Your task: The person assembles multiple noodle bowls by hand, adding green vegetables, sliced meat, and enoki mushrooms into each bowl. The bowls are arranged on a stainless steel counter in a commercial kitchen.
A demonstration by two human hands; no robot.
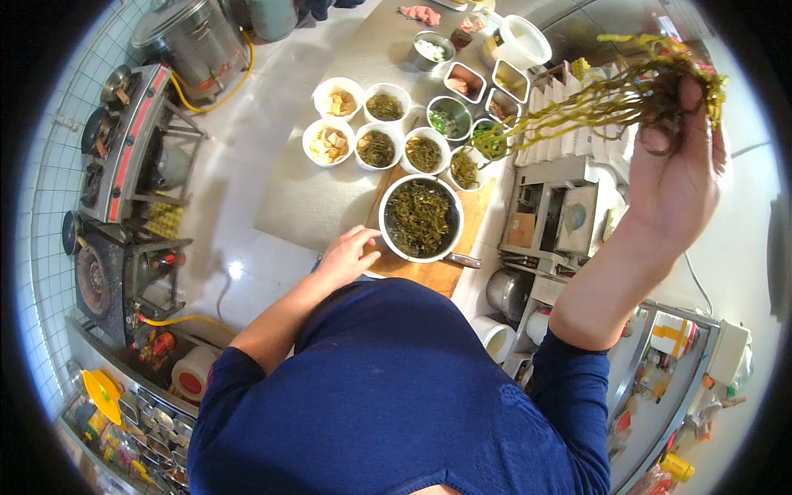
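- Far left, a gas stove (139, 136) with pans on it, and a big metal stockpot (194, 54) on the floor next to it.
- Then the metal table (285, 202), where all the bowls are sitting.
- Two white bowls (330, 85) of pale yellow, tofu-looking chunks, one behind the other.
- Left hand (346, 254) is down by the near edge, fingers loosely curled, nothing in it. Fingertips are right at the big bowl's rim, can't tell if they touch.
- Four smaller white bowls (388, 87) have stringy dark greens, seaweed by the look of it.
- The big white-rimmed bowl (383, 221) is packed with more seaweed (419, 219), standing on a wooden cutting board (478, 206).
- Metal bowl (454, 101) of chopped green stuff behind those, and a dark knife handle (463, 260) poking out beside the big bowl.
- Long seaweed strands (586, 109) stretch leftward through the air toward the rightmost small bowl.
- Right hand (681, 144) is raised way up, fingers closed around that bunch.
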